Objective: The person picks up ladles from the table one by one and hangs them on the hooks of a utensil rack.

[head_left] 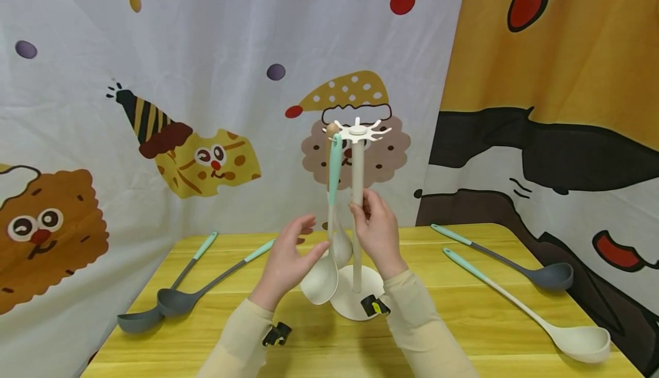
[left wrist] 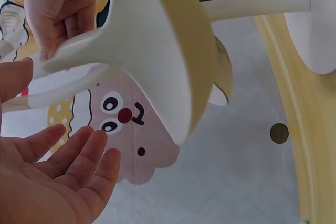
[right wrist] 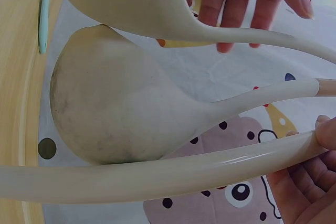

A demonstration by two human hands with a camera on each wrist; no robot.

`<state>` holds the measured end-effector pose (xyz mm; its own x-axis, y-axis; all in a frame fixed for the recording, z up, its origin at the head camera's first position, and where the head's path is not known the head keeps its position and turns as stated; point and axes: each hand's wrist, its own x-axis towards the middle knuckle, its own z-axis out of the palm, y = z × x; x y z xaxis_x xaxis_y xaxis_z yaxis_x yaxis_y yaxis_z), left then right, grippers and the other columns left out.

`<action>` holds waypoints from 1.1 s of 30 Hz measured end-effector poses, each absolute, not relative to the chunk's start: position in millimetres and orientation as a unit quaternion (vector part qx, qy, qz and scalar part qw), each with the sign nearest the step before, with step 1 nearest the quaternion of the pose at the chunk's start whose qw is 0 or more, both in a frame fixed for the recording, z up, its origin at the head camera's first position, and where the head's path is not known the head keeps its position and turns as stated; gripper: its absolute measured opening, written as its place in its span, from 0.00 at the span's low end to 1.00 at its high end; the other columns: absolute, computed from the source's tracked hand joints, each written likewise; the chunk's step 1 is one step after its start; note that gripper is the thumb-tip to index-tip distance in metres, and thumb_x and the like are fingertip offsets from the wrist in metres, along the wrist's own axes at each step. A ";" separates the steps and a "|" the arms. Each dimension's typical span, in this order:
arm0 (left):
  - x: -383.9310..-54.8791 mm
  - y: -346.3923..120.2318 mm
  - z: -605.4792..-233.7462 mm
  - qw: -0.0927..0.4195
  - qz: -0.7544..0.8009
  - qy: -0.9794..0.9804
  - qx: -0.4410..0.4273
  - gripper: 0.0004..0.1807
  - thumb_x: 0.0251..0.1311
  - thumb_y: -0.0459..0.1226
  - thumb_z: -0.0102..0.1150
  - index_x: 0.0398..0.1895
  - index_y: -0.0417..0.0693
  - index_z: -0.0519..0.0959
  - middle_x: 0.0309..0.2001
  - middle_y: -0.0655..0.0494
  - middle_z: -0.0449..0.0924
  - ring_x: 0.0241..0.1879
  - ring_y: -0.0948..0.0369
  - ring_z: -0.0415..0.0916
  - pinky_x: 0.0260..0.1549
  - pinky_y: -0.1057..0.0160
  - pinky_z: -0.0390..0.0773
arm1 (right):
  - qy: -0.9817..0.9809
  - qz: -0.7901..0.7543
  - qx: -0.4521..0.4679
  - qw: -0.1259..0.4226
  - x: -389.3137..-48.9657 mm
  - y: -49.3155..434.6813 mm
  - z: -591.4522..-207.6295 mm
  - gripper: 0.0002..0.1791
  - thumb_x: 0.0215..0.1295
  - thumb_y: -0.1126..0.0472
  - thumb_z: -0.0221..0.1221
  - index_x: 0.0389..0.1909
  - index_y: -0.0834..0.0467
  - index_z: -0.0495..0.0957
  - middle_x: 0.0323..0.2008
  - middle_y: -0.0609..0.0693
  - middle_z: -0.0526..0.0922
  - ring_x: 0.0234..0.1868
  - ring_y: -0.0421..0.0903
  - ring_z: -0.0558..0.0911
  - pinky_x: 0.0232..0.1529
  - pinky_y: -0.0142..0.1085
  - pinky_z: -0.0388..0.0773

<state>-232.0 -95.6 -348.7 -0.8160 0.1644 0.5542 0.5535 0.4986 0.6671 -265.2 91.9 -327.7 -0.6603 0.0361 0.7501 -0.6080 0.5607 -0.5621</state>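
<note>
Two cream fabric sleeves point(head_left: 229, 338) rise from the head view's bottom. At centre, the right hand point(head_left: 380, 232) pinches the cream pole point(head_left: 357, 175) of one white hooked stand point(head_left: 351, 308) bearing one mint-handled white ladle point(head_left: 334, 166) and one wooden-handled white utensil point(head_left: 342, 247). Lying on the yellow table point(head_left: 319, 352): two dark-grey ladles point(head_left: 177, 302) left, one dark-grey ladle point(head_left: 553, 278) and one white ladle point(head_left: 582, 343) right. Left wrist view: the left hand point(left wrist: 65, 184), fingers spread, lower left. Right wrist view: two hung bowls point(right wrist: 121, 98), above the pole. Likely step: hanging ladles; next seems to call for fetching another.
</note>
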 end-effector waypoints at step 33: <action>-239.8 -143.6 -388.6 0.197 -0.420 -0.874 -0.147 0.33 0.61 0.45 0.68 0.65 0.38 0.71 0.58 0.42 0.75 0.55 0.45 0.74 0.52 0.45 0.75 | -0.805 0.448 0.181 0.344 -266.3 95.7 -325.3 0.14 0.67 0.66 0.62 0.52 0.65 0.76 0.37 0.57 0.80 0.38 0.53 0.82 0.40 0.45 0.82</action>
